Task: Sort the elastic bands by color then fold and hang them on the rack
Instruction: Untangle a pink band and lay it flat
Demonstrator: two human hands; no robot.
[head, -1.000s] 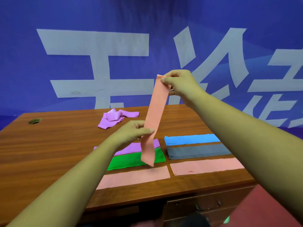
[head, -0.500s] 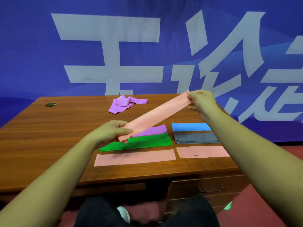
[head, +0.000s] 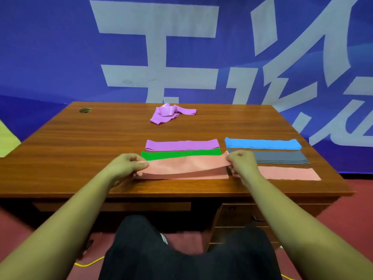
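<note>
Fingers (head: 141, 164) of the left hand (head: 125, 166) and the right hand (head: 242, 162) are curled tight, each hand pinching one end of a salmon-pink band (head: 187, 165) held flat between them, low over a second pink band (head: 201, 176) lying on the wooden surface (head: 80, 148). Just beyond the fingers lie a green band (head: 181, 154) and a purple band (head: 181, 144). Right of the right-hand fingers sit a blue stack (head: 262, 143), a grey stack (head: 282, 156) and a third pink band (head: 290, 173), while a crumpled purple band (head: 169, 114) lies well beyond.
</note>
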